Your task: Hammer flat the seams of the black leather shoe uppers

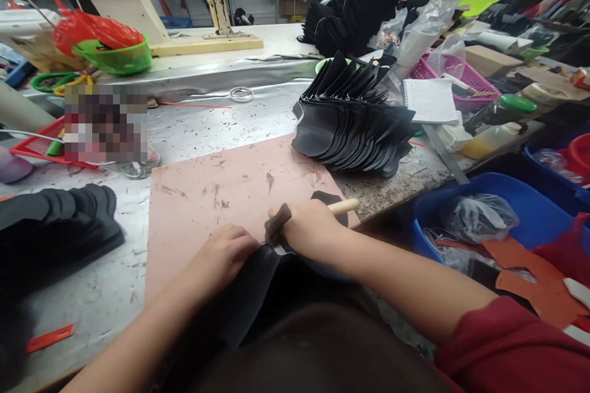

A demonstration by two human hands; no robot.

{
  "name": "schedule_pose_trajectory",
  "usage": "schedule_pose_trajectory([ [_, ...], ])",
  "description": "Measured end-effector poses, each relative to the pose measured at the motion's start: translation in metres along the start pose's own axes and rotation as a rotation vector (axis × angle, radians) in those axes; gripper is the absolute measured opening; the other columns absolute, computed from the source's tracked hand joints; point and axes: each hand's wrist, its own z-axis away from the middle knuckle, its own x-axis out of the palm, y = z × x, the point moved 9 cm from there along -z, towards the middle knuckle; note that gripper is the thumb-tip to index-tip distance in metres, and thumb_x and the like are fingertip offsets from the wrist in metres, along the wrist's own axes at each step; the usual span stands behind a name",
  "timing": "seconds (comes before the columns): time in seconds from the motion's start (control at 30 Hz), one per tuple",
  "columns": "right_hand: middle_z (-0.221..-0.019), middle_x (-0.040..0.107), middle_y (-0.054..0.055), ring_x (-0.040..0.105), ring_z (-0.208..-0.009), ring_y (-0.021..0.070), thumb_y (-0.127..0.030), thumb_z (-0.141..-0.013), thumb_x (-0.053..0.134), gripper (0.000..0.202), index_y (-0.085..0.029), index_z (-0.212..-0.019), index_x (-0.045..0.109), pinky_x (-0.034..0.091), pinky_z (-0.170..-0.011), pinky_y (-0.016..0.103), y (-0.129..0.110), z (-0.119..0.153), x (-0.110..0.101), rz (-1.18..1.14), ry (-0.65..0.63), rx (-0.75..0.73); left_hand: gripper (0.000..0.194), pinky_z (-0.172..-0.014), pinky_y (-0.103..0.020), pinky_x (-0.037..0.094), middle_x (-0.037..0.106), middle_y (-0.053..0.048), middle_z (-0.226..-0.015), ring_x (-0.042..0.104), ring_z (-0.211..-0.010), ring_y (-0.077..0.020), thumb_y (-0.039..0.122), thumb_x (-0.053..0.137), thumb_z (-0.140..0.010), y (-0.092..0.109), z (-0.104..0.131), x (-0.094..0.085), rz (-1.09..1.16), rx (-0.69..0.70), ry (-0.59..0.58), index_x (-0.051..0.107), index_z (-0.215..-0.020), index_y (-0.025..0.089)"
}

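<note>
My right hand (308, 224) is closed around a hammer (345, 206), its pale wooden handle sticking out to the right and its dark head at my fingers. Just under the hammer head lies the edge of a black leather piece (244, 295), which hangs over the near edge of the board toward my lap. My left hand (233, 249) presses on that edge with curled fingers, close beside the hammer head. Both hands are over a pink board (207, 196) with dark scuffs. Part of another black piece (325, 198) shows behind my right hand.
A fanned stack of black pieces (354, 129) stands on the board's far right corner. Another black stack (59, 215) lies at left. Blue bins (424, 215) with scraps stand at right. A metal ruler (445, 153) and notebook (431, 101) lie near the table edge.
</note>
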Motion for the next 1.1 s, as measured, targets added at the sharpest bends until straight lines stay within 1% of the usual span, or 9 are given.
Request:
schedule_pose_trajectory([
  [0.17,-0.077,0.067,0.006,0.061,-0.070,0.0171,-0.018,-0.081,0.041,0.024,-0.019,-0.088,0.064,0.036,-0.056,0.025,-0.003,-0.002,-0.003,0.024,0.050,0.010,0.027,-0.071,-0.029,0.044,0.059,-0.004,-0.083,0.052,-0.078,-0.0152,0.015,0.037,-0.087,0.000,0.007,0.000,-0.013,0.021,-0.031,0.062,-0.092,0.021],
  [0.3,-0.072,0.067,0.005,0.061,-0.066,0.0172,-0.018,-0.077,0.046,0.019,-0.019,-0.081,0.065,0.035,-0.054,0.025,-0.010,-0.002,0.010,0.017,-0.125,-0.018,0.027,-0.067,-0.027,0.044,0.058,-0.004,-0.079,0.052,-0.076,-0.0149,0.017,0.036,-0.088,-0.001,0.012,-0.003,-0.002,0.045,-0.024,0.063,-0.088,0.020],
  [0.43,-0.072,0.066,0.005,0.060,-0.065,0.0165,-0.020,-0.081,0.043,0.021,-0.019,-0.084,0.064,0.034,-0.053,0.025,-0.014,-0.005,-0.001,0.042,-0.019,-0.027,0.026,-0.071,-0.029,0.044,0.058,-0.004,-0.083,0.052,-0.079,-0.0154,0.017,0.037,-0.087,-0.009,0.017,-0.001,0.003,-0.002,-0.053,0.062,-0.092,0.022],
  [0.57,-0.069,0.066,0.003,0.059,-0.062,0.0159,-0.017,-0.080,0.045,0.020,-0.021,-0.081,0.064,0.032,-0.051,0.025,-0.029,-0.006,0.009,0.027,-0.131,-0.124,0.026,-0.069,-0.028,0.044,0.057,-0.004,-0.080,0.052,-0.076,-0.0150,0.019,0.037,-0.088,-0.012,0.021,-0.004,0.039,0.008,-0.037,0.063,-0.088,0.022],
  [0.7,-0.072,0.067,0.003,0.060,-0.064,0.0170,-0.017,-0.080,0.045,0.020,-0.021,-0.083,0.065,0.032,-0.052,0.026,-0.036,-0.009,0.004,0.063,-0.069,-0.112,0.026,-0.069,-0.028,0.043,0.058,-0.003,-0.080,0.052,-0.076,-0.0149,0.017,0.038,-0.087,-0.017,0.027,-0.005,0.047,-0.029,-0.067,0.063,-0.089,0.022],
  [0.8,-0.072,0.067,0.002,0.060,-0.063,0.0156,-0.016,-0.079,0.046,0.019,-0.020,-0.084,0.064,0.032,-0.051,0.025,-0.045,-0.011,0.011,0.036,-0.126,-0.152,0.025,-0.069,-0.028,0.043,0.058,-0.004,-0.080,0.052,-0.076,-0.0149,0.016,0.038,-0.086,-0.018,0.031,-0.007,0.073,-0.030,-0.071,0.063,-0.084,0.019],
  [0.87,-0.067,0.066,0.003,0.060,-0.062,0.0163,-0.017,-0.078,0.046,0.019,-0.020,-0.080,0.065,0.032,-0.051,0.025,-0.045,-0.012,0.016,0.058,-0.165,-0.106,0.026,-0.072,-0.029,0.043,0.059,-0.003,-0.082,0.052,-0.078,-0.0156,0.016,0.038,-0.086,-0.020,0.034,-0.008,0.034,-0.026,-0.063,0.064,-0.088,0.022],
  [1.0,-0.073,0.067,0.003,0.060,-0.065,0.0162,-0.016,-0.079,0.044,0.022,-0.021,-0.086,0.064,0.034,-0.053,0.025,-0.053,-0.014,0.014,0.038,-0.106,-0.118,0.027,-0.072,-0.029,0.043,0.059,-0.004,-0.082,0.053,-0.078,-0.0153,0.015,0.038,-0.086,-0.022,0.041,-0.009,0.077,-0.038,-0.057,0.064,-0.089,0.022],
  [1.1,-0.075,0.068,0.003,0.061,-0.066,0.0161,-0.015,-0.078,0.044,0.022,-0.020,-0.086,0.064,0.034,-0.054,0.025,-0.059,-0.016,0.023,0.035,-0.179,-0.128,0.026,-0.072,-0.029,0.043,0.059,-0.004,-0.082,0.053,-0.078,-0.0154,0.013,0.039,-0.085,-0.021,0.047,-0.012,0.075,-0.016,-0.033,0.064,-0.088,0.020],
])
